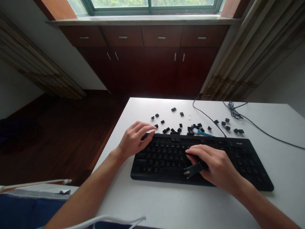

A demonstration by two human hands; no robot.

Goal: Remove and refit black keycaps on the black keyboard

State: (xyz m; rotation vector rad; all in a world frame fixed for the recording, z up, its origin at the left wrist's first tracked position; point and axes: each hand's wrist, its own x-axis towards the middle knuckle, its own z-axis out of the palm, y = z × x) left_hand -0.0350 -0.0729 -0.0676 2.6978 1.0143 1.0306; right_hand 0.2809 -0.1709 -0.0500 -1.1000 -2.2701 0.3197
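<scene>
A black keyboard (166,171) lies on the white table, with several keys gone from its upper and right parts. My left hand (133,138) is over its upper left corner, thumb and index fingertips drawn together. A small black keycap (156,126) shows right at those fingertips; what is between them is hidden. Over the middle of the keyboard, my right hand (214,163) is closed around a black tool with a metal end (193,170), which points down to the left. The right thumb and index tips are at the keys.
Loose keycaps (173,109) are scattered behind the keyboard, more at the right (227,128). A blue brush (205,133) lies among them. A cable (207,115) runs behind, coiled at the table's back. White table (147,197) extends in front; a chair stands lower left.
</scene>
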